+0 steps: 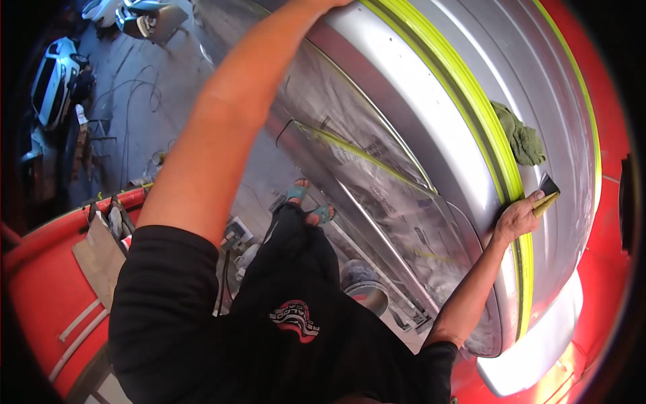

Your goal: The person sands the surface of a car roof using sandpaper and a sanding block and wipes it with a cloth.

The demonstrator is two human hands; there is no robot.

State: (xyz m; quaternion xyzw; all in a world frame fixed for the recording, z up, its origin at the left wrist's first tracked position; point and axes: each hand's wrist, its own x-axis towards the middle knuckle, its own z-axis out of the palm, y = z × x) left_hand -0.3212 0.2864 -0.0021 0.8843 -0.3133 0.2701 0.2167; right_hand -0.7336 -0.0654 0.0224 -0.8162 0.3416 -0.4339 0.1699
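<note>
My right hand point(517, 221) is closed round a folded piece of sandpaper point(548, 202), gold on one side and dark on the other. The hand rests on the edge of a silver car roof point(552, 135), beside a bright yellow-green taped strip point(479, 128) running along it. A crumpled green cloth point(521, 138) lies on the roof just beyond this hand. My left hand point(331, 3) reaches to the roof's far end; the top edge of the view cuts it off, hiding its fingers. Clear plastic sheeting point(377, 175) covers the car's side windows.
By my legs stands a bucket point(367, 286). Cardboard point(99, 259) leans on a red surface point(40, 289) at the left. A white car point(57, 84) and cables point(138, 84) are farther back on the floor.
</note>
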